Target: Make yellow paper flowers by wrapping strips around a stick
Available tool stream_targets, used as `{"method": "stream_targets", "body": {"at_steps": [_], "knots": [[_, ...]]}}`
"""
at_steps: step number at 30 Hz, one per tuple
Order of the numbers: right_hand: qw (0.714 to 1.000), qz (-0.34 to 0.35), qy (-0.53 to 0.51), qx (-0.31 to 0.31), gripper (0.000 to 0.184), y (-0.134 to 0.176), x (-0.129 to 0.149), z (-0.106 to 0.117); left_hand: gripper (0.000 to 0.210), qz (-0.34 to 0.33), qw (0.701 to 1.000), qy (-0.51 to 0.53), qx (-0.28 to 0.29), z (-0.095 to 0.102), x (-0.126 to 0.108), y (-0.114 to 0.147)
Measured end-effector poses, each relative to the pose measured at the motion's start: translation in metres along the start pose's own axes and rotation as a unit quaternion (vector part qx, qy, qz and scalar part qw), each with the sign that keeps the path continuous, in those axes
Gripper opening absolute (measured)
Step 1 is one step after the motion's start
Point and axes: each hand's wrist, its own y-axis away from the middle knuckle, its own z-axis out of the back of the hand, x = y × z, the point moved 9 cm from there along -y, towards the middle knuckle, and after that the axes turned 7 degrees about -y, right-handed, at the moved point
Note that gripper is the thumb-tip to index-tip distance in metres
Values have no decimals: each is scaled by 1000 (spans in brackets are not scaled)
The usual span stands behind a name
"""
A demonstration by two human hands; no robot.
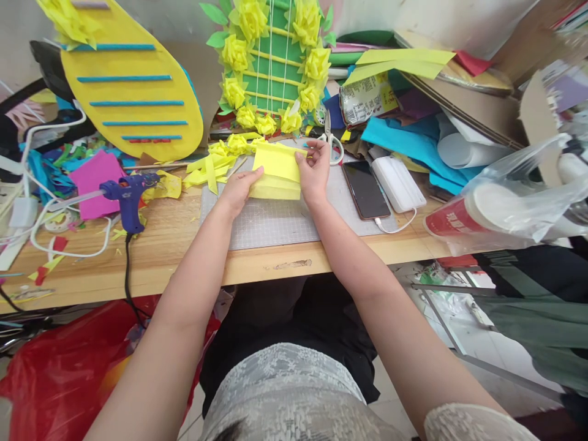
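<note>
Between my two hands is a yellow sheet of crepe paper (279, 166), folded over in part, above a grey cutting mat (266, 226). My left hand (240, 191) pinches its left edge with the thumb on top. On the opposite edge, my right hand (315, 168) grips the paper between thumb and curled fingers. Yellow crepe paper strips and pieces (214, 165) lie just left of the sheet. White-handled scissors (331, 142) rest beyond my right hand, partly over the clutter.
A blue glue gun (130, 196) stands at left beside magenta paper (97, 184). Right of the mat are a phone (366, 190) and a white power bank (399, 184) joined by a cable. A bagged red cup (452, 217) is farther right. Decorated yellow (138, 61) and green (271, 79) boards lean behind.
</note>
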Motion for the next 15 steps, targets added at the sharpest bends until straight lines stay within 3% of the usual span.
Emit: {"method": "stream_targets", "body": {"at_steps": [4,12,15], "knots": [[1000,-4,-13,-3,36,2,5,-2,34,-12,999,30,-3,1,-7,0],[997,57,45,9,38,2,8,-5,34,-39,999,-5,0,-2,-7,1],[999,38,30,9,43,2,7,-5,30,-61,998,-16,-17,0,-9,0]]}}
